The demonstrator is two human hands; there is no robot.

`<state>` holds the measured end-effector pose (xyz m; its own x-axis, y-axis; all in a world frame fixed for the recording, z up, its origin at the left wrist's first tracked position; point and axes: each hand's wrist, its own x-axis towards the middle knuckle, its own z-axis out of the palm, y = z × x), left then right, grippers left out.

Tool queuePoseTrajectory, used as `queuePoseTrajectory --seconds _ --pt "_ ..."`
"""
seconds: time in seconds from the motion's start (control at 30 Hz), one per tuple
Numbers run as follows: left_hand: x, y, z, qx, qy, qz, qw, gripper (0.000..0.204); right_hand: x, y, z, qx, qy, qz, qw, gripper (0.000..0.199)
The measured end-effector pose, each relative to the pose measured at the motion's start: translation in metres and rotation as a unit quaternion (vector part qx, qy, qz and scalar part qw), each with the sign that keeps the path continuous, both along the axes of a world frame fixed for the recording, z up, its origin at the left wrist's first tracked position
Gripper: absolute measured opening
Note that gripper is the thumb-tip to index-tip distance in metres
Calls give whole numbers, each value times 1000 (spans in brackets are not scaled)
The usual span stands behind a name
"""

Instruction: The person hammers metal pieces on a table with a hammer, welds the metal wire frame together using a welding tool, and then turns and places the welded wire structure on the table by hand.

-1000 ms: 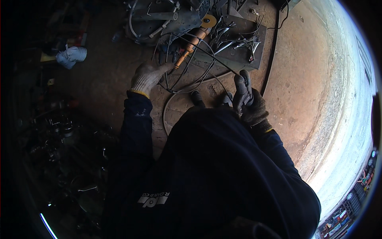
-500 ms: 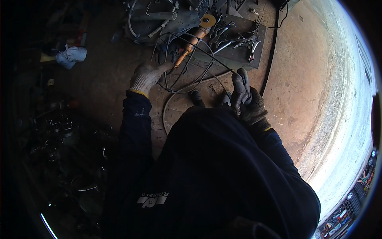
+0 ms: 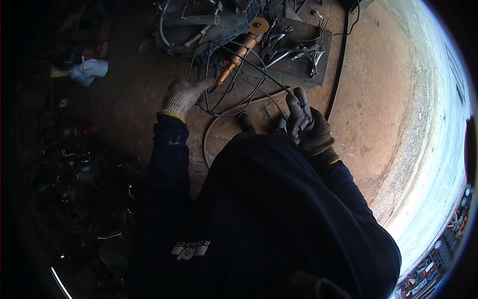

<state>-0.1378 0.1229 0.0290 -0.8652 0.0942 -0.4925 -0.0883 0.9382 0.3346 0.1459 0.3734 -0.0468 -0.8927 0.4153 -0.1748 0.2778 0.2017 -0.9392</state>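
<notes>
An orange angle grinder [image 3: 242, 52] with a tan disc [image 3: 259, 26] lies at a slant, disc end away from me. Its black power cord [image 3: 259, 68] hangs in loose loops between my hands. My left hand [image 3: 181, 94], in a pale knit glove, is closed on the cord right by the grinder's tail; the exact grip is partly hidden. On the other side, my right hand [image 3: 308, 124], in a darker glove, is closed round the cord, its fingers curled in front of me.
A low dark metal table [image 3: 298, 67] bears metal scraps and rods. To its left stands a metal assembly [image 3: 199, 25] with a curved tube. A hose [image 3: 205, 142] curves over the floor near my shoes [image 3: 246, 122]. A pale cloth [image 3: 89, 70] lies far left.
My right hand has shifted very slightly left. The left hand and the grinder have hardly moved.
</notes>
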Motion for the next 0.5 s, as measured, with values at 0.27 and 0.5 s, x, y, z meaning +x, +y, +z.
queuePoseTrajectory --seconds 0.27,0.5 --pt "3 11 15 -27 -27 2 999 99 -7 -1 32 9 -73 39 997 63" --pt "3 9 7 4 -23 21 999 107 -6 6 13 -16 -29 43 999 61"
